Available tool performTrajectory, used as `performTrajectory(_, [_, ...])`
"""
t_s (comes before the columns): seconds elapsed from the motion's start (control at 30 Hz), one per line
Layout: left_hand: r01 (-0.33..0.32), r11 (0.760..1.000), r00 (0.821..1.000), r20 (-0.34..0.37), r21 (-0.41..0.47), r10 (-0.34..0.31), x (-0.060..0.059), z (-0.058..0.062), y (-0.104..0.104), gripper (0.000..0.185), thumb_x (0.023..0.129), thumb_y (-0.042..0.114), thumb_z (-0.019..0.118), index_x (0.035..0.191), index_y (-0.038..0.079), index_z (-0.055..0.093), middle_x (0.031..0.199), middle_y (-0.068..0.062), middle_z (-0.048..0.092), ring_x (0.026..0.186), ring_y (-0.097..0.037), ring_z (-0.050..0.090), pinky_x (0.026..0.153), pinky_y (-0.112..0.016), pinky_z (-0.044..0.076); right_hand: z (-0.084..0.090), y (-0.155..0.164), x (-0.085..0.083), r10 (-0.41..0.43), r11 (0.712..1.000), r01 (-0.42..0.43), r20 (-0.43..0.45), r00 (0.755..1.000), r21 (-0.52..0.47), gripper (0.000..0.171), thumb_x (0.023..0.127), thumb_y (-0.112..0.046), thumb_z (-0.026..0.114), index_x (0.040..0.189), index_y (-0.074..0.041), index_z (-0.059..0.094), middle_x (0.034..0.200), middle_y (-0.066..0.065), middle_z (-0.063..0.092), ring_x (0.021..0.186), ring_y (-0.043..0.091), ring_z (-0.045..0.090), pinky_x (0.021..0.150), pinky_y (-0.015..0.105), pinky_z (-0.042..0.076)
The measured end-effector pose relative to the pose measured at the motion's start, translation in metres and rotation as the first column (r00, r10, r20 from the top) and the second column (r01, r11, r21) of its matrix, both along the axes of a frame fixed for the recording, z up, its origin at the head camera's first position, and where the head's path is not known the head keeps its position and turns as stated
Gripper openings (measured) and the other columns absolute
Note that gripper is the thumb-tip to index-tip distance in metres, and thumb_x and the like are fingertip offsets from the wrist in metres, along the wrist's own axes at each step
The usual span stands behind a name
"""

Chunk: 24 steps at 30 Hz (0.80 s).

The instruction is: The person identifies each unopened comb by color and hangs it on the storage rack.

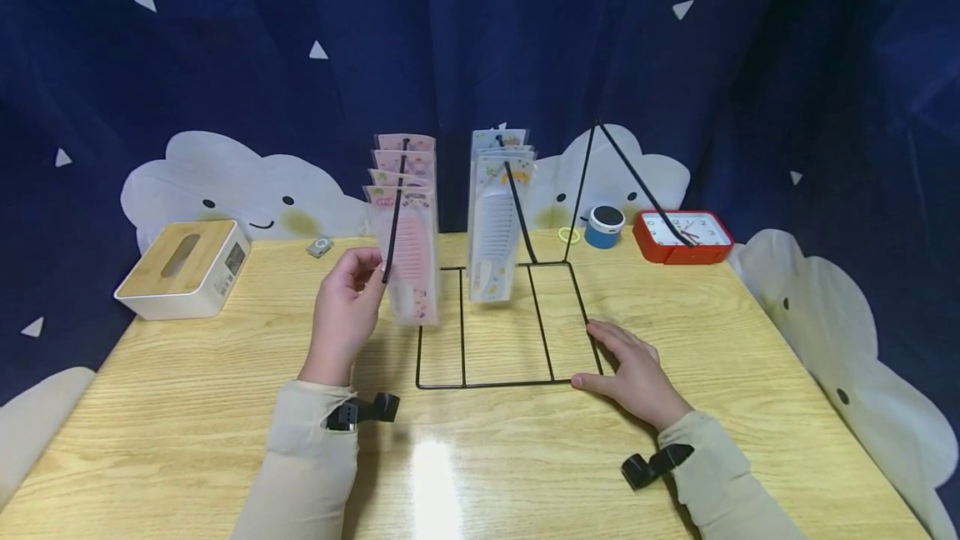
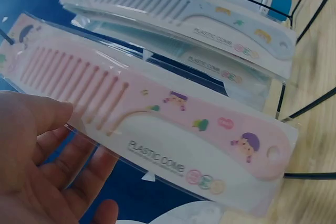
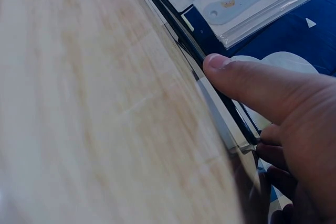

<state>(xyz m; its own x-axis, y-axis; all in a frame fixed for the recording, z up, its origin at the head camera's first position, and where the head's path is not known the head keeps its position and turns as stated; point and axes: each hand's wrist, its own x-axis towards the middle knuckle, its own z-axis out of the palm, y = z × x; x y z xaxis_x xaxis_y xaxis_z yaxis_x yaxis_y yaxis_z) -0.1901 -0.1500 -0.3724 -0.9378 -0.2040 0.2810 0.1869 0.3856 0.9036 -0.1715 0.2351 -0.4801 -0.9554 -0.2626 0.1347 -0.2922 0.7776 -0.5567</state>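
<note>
My left hand (image 1: pixel 348 307) pinches the left edge of the front packaged pink comb (image 1: pixel 411 261), thumb before it and fingers behind, as the left wrist view shows. That pack hangs with several others on the left prong of a black wire display rack (image 1: pixel 507 385). Packaged blue combs (image 1: pixel 495 223) hang in a row on the middle prong. The rack's right prong (image 1: pixel 637 177) carries nothing. My right hand (image 1: pixel 633 369) rests at the front right corner of the rack's base, its thumb (image 3: pixel 231 69) on the front wire and its fingers along the side wire.
A tissue box (image 1: pixel 183 269) with a wooden lid stands at the back left, near a small silver gadget (image 1: pixel 319 247). Behind the rack's right side are a yellow ring (image 1: pixel 568 235), a blue cylindrical speaker (image 1: pixel 603 227) and a red-framed clock (image 1: pixel 682 236). A dark blue curtain hangs behind the table.
</note>
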Motion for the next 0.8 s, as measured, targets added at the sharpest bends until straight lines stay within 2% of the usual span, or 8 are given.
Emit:
performTrajectory(0.13, [0.0,1.0,1.0,0.018,-0.006,0.0,-0.0022,-0.0029,-0.0013,0.023,0.101,0.015,0.06,0.119,0.002,0.063,0.121,-0.014,0.066,0.104,-0.025,0.058,0.088,-0.036,0.039,-0.0002,0.0003,-0.0006,0.003,1.0,-0.003,-0.002,1.0,0.002,0.092,0.079,-0.047,0.083,0.148,0.0,0.046,0.152,0.022,0.045,0.141,0.041,0.037,0.107,0.06,0.021])
performTrajectory(0.4, [-0.005,1.0,1.0,0.029,-0.024,0.005,-0.0017,-0.0059,-0.0028,0.023,0.101,0.017,0.061,0.118,0.003,0.063,0.118,-0.014,0.066,0.103,-0.025,0.057,0.087,-0.035,0.036,0.0012,-0.0008,0.0006,0.001,1.0,-0.001,0.006,1.0,0.0,0.092,0.079,-0.047,0.083,0.149,-0.001,0.045,0.152,0.022,0.044,0.141,0.041,0.037,0.107,0.061,0.021])
performTrajectory(0.8, [0.01,0.999,0.999,0.037,-0.035,-0.009,-0.0015,-0.0099,-0.0073,0.025,0.099,0.015,0.063,0.12,0.002,0.061,0.118,-0.016,0.065,0.105,-0.028,0.058,0.089,-0.037,0.04,0.0021,-0.0026,-0.0008,0.003,1.0,-0.003,0.012,1.0,-0.007,0.09,0.081,-0.048,0.081,0.149,0.0,0.045,0.153,0.021,0.044,0.141,0.04,0.036,0.108,0.06,0.021])
